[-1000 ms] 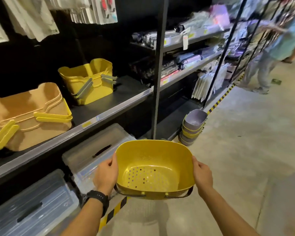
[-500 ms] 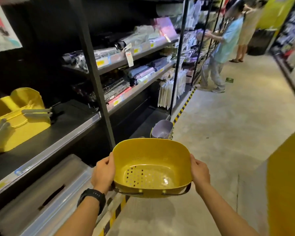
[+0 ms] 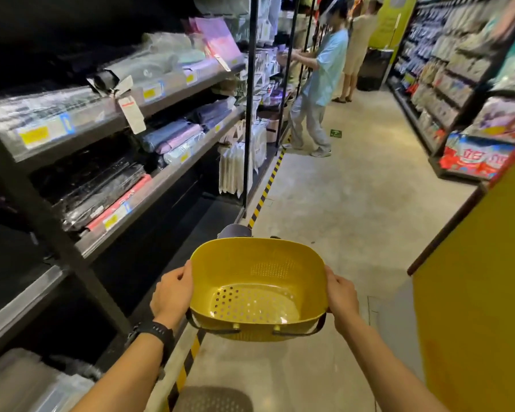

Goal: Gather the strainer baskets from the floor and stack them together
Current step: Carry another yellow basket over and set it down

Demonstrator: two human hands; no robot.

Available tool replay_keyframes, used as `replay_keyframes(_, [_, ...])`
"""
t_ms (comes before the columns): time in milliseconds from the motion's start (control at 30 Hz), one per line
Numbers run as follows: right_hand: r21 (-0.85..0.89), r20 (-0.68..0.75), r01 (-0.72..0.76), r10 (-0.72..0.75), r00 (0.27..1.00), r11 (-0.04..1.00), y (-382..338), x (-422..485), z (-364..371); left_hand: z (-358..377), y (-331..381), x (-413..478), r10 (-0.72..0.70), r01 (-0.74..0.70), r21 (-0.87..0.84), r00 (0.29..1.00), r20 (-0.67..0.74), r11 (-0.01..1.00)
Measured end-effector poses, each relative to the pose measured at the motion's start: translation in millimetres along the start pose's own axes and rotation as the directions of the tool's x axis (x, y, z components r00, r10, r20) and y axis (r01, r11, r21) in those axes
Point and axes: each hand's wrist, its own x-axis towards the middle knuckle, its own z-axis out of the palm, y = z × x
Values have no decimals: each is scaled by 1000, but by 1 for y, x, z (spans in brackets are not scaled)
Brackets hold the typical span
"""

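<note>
Yellow strainer basket [image 3: 259, 289] up in the air, left hand [image 3: 171, 295] and right hand [image 3: 341, 298] with fingers clamped on its side rims. Carry level, then lower squarely into grey basket [image 3: 235, 231] beyond.

the strainer basket [image 3: 257, 289] is between the left hand [image 3: 173, 292] and right hand [image 3: 341, 295], shelves [image 3: 167, 177] to its left.

Can't really see the grey basket [image 3: 235, 231] behind the yellow basket [image 3: 259, 292]. Cropped at the bottom: a grey strainer [image 3: 211, 401]. Can't read the smeary price tags [image 3: 37, 135].
</note>
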Motion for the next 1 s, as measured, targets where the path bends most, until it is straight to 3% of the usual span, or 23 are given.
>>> replay_keyframes(100, [4, -1, -3, 3, 1000, 1000, -13, 53, -2, 33, 24, 35, 6, -6, 2, 1000, 25, 1000])
replay_keyframes(533, [-39, 84, 33, -29, 996, 999, -83, 261, 16, 148, 102, 151, -84, 82, -21, 990, -110, 996])
replay_keyframes(800, [-74, 196, 110, -94, 976, 991, -142, 359, 89, 189, 98, 249, -227, 208, -104, 948, -222, 972])
replay_keyframes(1000, [-97, 267, 82, -53, 962, 992, -178, 432, 165, 209, 91, 326, -349, 322, -142, 899, -263, 936])
